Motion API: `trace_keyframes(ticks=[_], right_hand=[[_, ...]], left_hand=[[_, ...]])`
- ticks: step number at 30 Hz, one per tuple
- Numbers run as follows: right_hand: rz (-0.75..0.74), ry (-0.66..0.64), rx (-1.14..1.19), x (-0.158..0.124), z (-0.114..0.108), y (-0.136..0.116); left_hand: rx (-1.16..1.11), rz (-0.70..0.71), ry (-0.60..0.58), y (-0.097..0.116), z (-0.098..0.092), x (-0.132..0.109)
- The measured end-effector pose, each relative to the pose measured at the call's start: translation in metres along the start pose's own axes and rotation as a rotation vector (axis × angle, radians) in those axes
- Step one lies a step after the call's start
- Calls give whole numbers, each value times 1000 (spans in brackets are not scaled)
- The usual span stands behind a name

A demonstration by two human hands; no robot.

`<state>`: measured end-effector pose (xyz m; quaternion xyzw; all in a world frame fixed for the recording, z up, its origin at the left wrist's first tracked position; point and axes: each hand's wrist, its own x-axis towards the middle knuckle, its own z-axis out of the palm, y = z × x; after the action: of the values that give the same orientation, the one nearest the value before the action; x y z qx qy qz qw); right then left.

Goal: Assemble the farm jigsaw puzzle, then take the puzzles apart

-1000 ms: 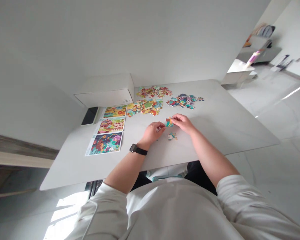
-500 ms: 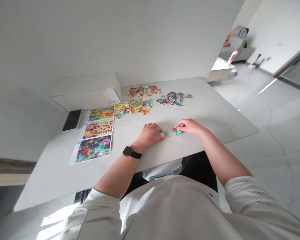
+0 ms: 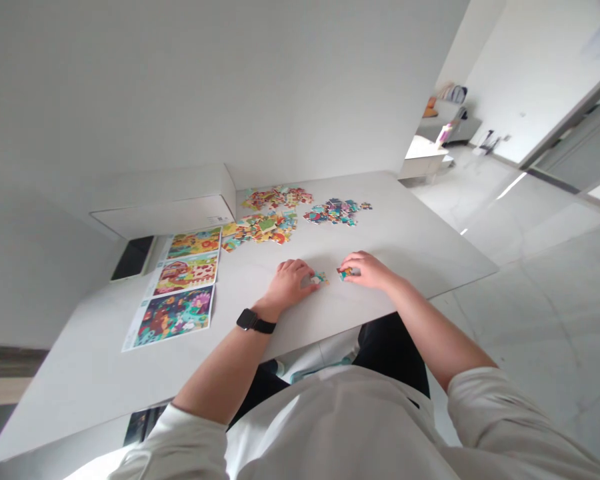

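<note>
Near the front edge of the white table (image 3: 260, 313), my left hand (image 3: 291, 285) has its thumb and fingers around the left side of a small teal and white puzzle section (image 3: 321, 279). Just to the right, across a narrow gap, my right hand (image 3: 366, 270) grips another puzzle section (image 3: 345, 273), orange, brown and teal, between thumb and fingers. The two sections do not touch. Beyond my hands lie a dark blue and purple pile of pieces (image 3: 337, 211), a yellow and green pile (image 3: 265, 227) and a red and pink pile (image 3: 280, 197).
Three printed pictures (image 3: 175, 313) lie to the left in a column. Behind them are a dark flat device (image 3: 133, 257) and a white box (image 3: 165, 212) against the wall. The table's right edge borders a tiled floor (image 3: 525, 253).
My right hand has shifted its hold on its section, now covering more of it from the right side. The whole view has shifted, moving the table slightly left and down.
</note>
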<state>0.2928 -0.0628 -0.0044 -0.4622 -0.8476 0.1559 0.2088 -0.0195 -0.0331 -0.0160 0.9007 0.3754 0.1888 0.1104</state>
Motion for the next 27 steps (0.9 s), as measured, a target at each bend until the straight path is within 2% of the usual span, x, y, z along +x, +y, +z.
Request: trace_keyframes(ticks=[5,9,11,16,17,20,24,27], right_hand=[[34,-95,11,12,-13,-6],[114,-90,60,31,-33,-5],[226,-82,30,46,-43,4],[630,-216,-149,85,-65,47],[707,-187,-182,92,-67,56],[789,-72,-242,104,-64,79],[851,196,-289,107,-41,95],[822,225,-296,106,-30,101]], left_hand=[[-33,-7,42,-3,-1,1],[-149,-114,209,-20,-10,1],[-249,-235,303,-34,-15,1],[-457,-549,443,-70,-23,0],[-495,-588,471,-75,-23,1],[-559,-629,526,-79,-22,3],[-556,-601,456,-73,-20,5],[-548,-607,437,-70,-20,5]])
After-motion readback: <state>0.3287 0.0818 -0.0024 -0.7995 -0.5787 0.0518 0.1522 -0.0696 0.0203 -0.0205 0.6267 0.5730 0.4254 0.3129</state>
